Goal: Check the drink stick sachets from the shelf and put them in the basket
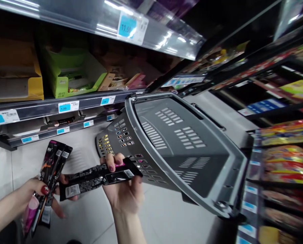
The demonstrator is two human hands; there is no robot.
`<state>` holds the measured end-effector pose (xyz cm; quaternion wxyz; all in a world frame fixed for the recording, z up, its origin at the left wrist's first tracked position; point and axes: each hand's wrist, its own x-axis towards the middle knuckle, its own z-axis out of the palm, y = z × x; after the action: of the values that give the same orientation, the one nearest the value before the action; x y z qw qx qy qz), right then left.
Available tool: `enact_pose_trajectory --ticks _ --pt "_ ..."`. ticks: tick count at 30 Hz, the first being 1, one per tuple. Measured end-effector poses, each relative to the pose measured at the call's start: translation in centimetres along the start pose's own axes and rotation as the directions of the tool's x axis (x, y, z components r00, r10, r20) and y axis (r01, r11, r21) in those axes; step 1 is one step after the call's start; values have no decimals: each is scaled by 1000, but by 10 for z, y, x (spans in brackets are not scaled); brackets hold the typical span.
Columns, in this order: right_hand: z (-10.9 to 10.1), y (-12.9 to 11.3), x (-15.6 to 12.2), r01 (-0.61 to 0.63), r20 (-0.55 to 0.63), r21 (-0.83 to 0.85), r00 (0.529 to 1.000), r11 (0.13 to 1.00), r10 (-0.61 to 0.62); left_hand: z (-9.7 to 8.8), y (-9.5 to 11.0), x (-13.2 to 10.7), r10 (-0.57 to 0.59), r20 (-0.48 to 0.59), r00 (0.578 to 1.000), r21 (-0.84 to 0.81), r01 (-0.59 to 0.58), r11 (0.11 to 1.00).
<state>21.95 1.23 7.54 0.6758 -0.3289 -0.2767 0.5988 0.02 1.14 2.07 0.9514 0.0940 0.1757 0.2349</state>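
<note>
In my left hand [37, 191] is a fanned bunch of several long black snack packets [52, 162], with the red-nailed thumb pressed on top. A pink packet [31, 213] shows at the bunch's lower end. My right hand [123, 193], palm up, is closed round more black snack packets [93, 178], which overlap and lie crosswise. Their barcode labels face me. Fingertips of my left hand reach the left end of these. Just beyond my right hand, a grey plastic shopping basket [131, 135] stands on the floor, with coloured packages showing through its side slots.
A shelf with blue price tags [68, 106] runs along the left, bearing a green carton [56, 81] and a yellow carton [36, 88]. Above it juts a shelf edge [90, 20]. Racks of packaged food [286, 162] line the right. Pale floor tiles [161, 217] lie below.
</note>
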Motion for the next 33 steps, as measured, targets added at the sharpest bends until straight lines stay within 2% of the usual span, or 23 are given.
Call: enact_pose_trajectory --ticks 3,5,9,14,16,19,23,29,33 --pt "2 0 -4 15 52 -36 999 999 -13 12 7 -8 131 -50 990 192 -120 974" --pt "2 -2 -7 39 41 -86 998 996 -36 16 12 -12 202 -104 974 336 -157 929" --pt "1 -4 -10 81 48 -145 996 986 -74 21 18 -19 296 -209 932 460 -174 871" --pt "-5 5 -13 25 12 -247 1000 969 -23 27 19 -22 462 -290 838 609 -211 765" --pt "-8 13 -13 -19 -39 -270 999 963 9 30 17 -22 461 -295 837 648 -179 740" --pt "-9 24 -13 -75 -129 -323 991 944 35 33 14 -21 442 -268 856 650 -178 739" --pt "-5 29 -11 -97 -126 -416 991 904 48 31 13 -19 452 -321 832 574 -209 792" --pt "4 24 -10 -93 -86 -278 994 956 72 24 18 -16 407 -386 828 462 -208 862" --pt "4 23 -10 -76 -179 -210 983 975 38 27 19 -14 415 -376 829 455 -226 862"
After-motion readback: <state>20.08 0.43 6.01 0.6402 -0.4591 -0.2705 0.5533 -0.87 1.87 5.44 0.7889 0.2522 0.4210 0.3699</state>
